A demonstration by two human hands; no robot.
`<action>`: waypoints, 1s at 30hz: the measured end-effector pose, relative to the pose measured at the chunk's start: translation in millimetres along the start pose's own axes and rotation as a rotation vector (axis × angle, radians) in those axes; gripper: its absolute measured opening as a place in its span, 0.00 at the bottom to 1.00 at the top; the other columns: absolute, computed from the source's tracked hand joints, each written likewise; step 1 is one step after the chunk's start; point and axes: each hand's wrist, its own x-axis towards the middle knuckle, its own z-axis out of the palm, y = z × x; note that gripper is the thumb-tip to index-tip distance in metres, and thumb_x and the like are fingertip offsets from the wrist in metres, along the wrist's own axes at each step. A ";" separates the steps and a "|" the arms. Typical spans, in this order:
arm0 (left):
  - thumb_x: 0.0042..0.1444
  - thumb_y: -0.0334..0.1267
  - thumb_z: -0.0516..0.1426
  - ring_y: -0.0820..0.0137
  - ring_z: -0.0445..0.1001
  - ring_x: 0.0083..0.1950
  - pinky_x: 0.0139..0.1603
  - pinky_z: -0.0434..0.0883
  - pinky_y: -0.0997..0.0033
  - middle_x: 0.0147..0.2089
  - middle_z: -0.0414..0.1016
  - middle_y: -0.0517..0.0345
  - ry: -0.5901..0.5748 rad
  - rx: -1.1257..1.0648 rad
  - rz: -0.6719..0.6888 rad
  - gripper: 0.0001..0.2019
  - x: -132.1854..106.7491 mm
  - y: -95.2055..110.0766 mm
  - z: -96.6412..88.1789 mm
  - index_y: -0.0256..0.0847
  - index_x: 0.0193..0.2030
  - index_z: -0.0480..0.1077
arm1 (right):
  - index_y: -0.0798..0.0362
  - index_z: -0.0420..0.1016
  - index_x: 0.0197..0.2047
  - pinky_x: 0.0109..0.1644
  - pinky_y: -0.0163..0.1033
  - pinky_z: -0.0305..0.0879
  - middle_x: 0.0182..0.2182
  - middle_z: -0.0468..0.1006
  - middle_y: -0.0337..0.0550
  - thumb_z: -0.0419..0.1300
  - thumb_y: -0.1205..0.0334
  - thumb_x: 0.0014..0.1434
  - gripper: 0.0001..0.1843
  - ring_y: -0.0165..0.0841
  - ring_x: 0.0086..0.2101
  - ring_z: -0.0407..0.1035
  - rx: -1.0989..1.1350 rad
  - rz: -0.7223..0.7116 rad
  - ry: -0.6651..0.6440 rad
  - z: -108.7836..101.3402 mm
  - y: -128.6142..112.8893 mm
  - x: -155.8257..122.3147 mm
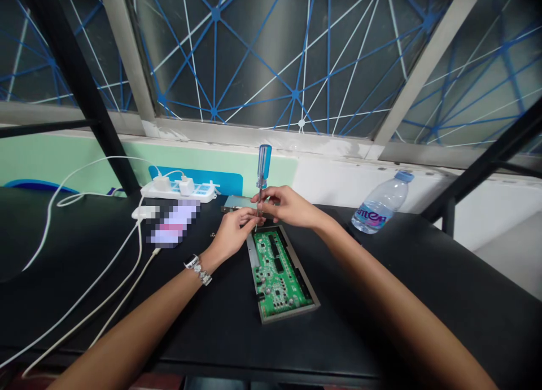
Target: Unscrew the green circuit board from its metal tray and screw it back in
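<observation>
A screwdriver [264, 163] with a clear blue handle stands nearly upright over the far left corner of a green circuit board [277, 283], which lies in a shallow metal frame [292, 313]. My right hand [285, 205] pinches the screwdriver's shaft just below the handle. Lower down, the fingers of my left hand [232, 232] are closed around the shaft near its tip; anything smaller between them is hidden. The tip points down at the board's edge. Behind my hands lies a flat metal piece [237, 202], partly covered by them.
To the left, a phone [174, 225] with a blurred screen lies by a white power strip [203, 193] with plugs. White cables [122, 277] run across the black table [203, 333]. A water bottle [381, 205] leans at the back right. Black metal posts [114, 158] stand beside the window.
</observation>
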 end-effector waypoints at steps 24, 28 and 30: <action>0.54 0.40 0.63 0.67 0.79 0.38 0.41 0.74 0.69 0.36 0.78 0.55 0.130 0.082 0.015 0.09 -2.0 -0.6 1.8 0.37 0.37 0.71 | 0.55 0.71 0.26 0.30 0.35 0.58 0.23 0.73 0.39 0.62 0.56 0.56 0.12 0.28 0.25 0.64 -0.151 0.008 0.188 6.7 1.4 3.8; 0.53 0.40 0.64 0.65 0.79 0.39 0.43 0.75 0.67 0.37 0.79 0.53 0.119 0.049 0.002 0.11 -1.6 -0.1 0.8 0.36 0.39 0.73 | 0.55 0.72 0.28 0.30 0.36 0.59 0.25 0.75 0.40 0.64 0.53 0.54 0.13 0.28 0.25 0.64 -0.157 -0.008 0.208 6.5 0.9 3.2; 0.54 0.40 0.63 0.64 0.80 0.40 0.45 0.75 0.66 0.38 0.80 0.51 0.093 0.029 -0.012 0.11 -1.3 0.4 0.2 0.35 0.40 0.74 | 0.56 0.74 0.32 0.31 0.36 0.61 0.29 0.76 0.41 0.65 0.54 0.54 0.13 0.28 0.26 0.65 -0.135 -0.024 0.176 4.2 0.1 2.4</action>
